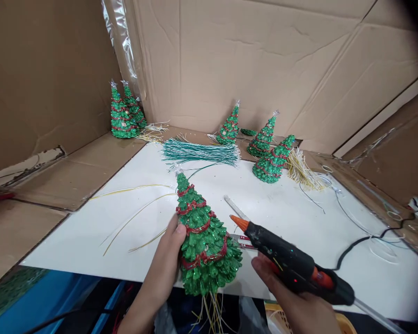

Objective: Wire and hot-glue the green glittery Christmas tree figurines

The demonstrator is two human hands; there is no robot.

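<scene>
White surface (135, 175) with a person's two hands at its near edge, 12 o'clock being straight away from the wearer. The miniature Christmas tree (205, 232) is held up over that edge, its long axis running from a tip at 11 o'clock to a broad base at 5 o'clock; loose wires (212, 310) hang below the base at 6 o'clock. The green wire bundle (202, 152) lies beyond, at 12 o'clock from the tree. The hot-glue gun (285, 255) points toward 10 o'clock, so the two long axes are set at an angle to each other. The left hand (170, 243) is the nearer, touching the tree's 9 o'clock side: thumb on the front, fingers curled in around the body and largely hidden behind it. The right hand (289, 292) lies at 4 o'clock from the tree, fingers wrapped about the gun's grip; how far the trigger is pressed cannot be told. The governing relation appears to be that of orange nozzle (240, 223) to tree: the flank lies just beside the tip, at 9 o'clock, seemingly without contact, though depth is uncertain.
</scene>
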